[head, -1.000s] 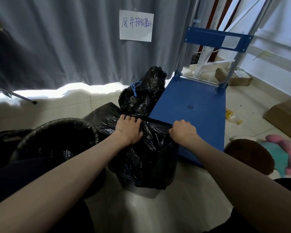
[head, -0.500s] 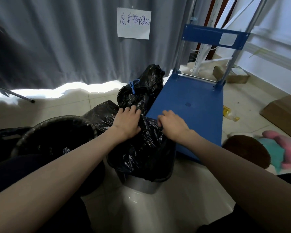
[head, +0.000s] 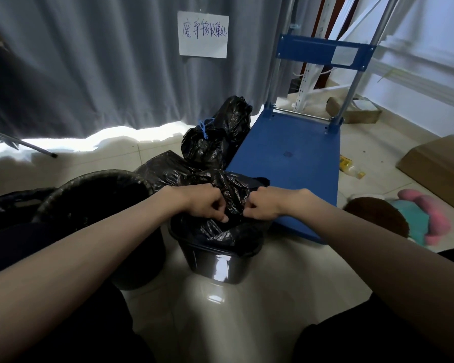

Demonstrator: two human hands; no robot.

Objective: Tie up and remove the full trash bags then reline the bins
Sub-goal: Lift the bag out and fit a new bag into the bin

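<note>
A small black bin stands on the tiled floor in front of me, holding a black trash bag whose top is bunched above the rim. My left hand grips the gathered plastic on the left, fingers curled. My right hand pinches the plastic on the right, close to the left hand. Behind the bin lies a tied black trash bag with a blue tie. A larger round bin with a black liner stands to the left, partly behind my left arm.
A blue platform cart stands right of the bin, its handle upright. A grey curtain with a paper sign hangs behind. A plastic bottle, cardboard boxes and a plush toy lie on the floor at right.
Both hands drew the bag's far rim toward me and came together over the bin's middle. The bag's mouth went from spread over the rim to bunched between the hands.
</note>
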